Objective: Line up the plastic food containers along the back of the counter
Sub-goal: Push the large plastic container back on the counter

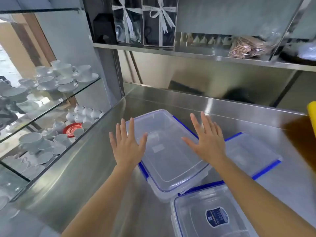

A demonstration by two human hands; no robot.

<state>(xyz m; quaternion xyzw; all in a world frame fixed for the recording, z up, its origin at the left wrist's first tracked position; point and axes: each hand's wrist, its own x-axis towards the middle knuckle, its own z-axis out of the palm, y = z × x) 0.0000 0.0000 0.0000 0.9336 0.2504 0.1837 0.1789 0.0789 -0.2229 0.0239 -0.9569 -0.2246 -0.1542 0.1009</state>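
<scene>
Three clear plastic food containers with blue clip lids lie on the steel counter (89, 168). The large container (168, 153) sits in the middle, angled toward the back left. A second container (248, 154) lies behind and to its right, partly hidden by my right forearm. A third container (210, 214), with a dark round label, is nearest me at the bottom. My left hand (126, 144) is spread flat over the large container's left edge. My right hand (205, 139) is spread over its right edge. Neither hand grips anything.
A glass cabinet (51, 106) with white cups and saucers borders the counter's left side. A steel shelf (188, 52) with ribboned boxes hangs above the back. A yellow object (311, 117) juts in at the right edge. The counter's raised back ledge (222, 103) runs behind the containers.
</scene>
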